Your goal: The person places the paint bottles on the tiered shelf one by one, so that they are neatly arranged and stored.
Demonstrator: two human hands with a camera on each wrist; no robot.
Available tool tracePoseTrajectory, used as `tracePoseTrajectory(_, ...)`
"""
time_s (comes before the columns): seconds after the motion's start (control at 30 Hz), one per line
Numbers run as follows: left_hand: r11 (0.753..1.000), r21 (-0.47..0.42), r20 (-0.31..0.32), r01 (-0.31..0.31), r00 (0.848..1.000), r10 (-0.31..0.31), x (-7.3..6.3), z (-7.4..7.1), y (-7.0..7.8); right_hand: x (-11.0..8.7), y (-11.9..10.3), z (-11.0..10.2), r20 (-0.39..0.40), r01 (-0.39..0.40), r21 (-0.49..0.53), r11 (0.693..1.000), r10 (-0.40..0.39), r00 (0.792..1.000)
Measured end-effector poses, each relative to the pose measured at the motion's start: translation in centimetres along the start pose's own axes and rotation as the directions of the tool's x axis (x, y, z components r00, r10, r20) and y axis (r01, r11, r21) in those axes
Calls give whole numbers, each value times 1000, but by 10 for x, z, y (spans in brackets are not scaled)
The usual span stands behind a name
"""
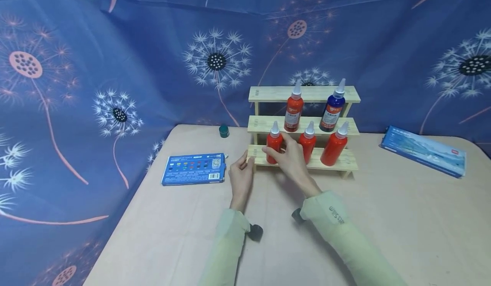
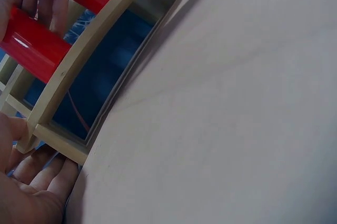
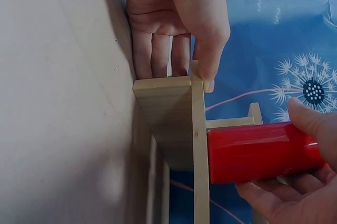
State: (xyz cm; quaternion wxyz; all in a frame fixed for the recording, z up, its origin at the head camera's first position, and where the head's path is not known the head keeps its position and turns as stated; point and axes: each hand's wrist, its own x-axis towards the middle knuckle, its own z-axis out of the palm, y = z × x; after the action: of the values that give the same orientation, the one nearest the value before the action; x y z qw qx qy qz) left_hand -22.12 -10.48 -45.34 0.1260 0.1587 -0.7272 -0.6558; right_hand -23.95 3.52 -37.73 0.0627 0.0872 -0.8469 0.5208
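Observation:
A three-tier wooden display rack (image 1: 303, 94) holds several paint bottles with pointed silver caps. My right hand (image 1: 293, 156) grips the red bottle (image 1: 273, 143) at the left end of the lowest tier; its base meets the board in the right wrist view. At that tier's left end, my left hand (image 1: 241, 177) pinches the board, thumb on top and fingers beneath, as the right wrist view shows. Two more red bottles, a middle one (image 1: 308, 143) partly behind my right hand and a right one (image 1: 334, 147), share this tier.
An orange-red bottle (image 1: 293, 111) and a dark blue bottle (image 1: 332, 111) stand on the middle tier. Left of the rack lie a blue flat box (image 1: 193, 169) and a small dark green jar (image 1: 224, 131). Another blue box (image 1: 423, 150) lies far right. Behind hangs a blue dandelion-print cloth (image 1: 161, 56).

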Motion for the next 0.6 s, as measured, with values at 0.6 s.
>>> tracePoseTrajectory(0.6,1000,26,-4,14,1000,-14,3,-7,-11,-35,-2,3,117,-15,-26,1000,18,993)
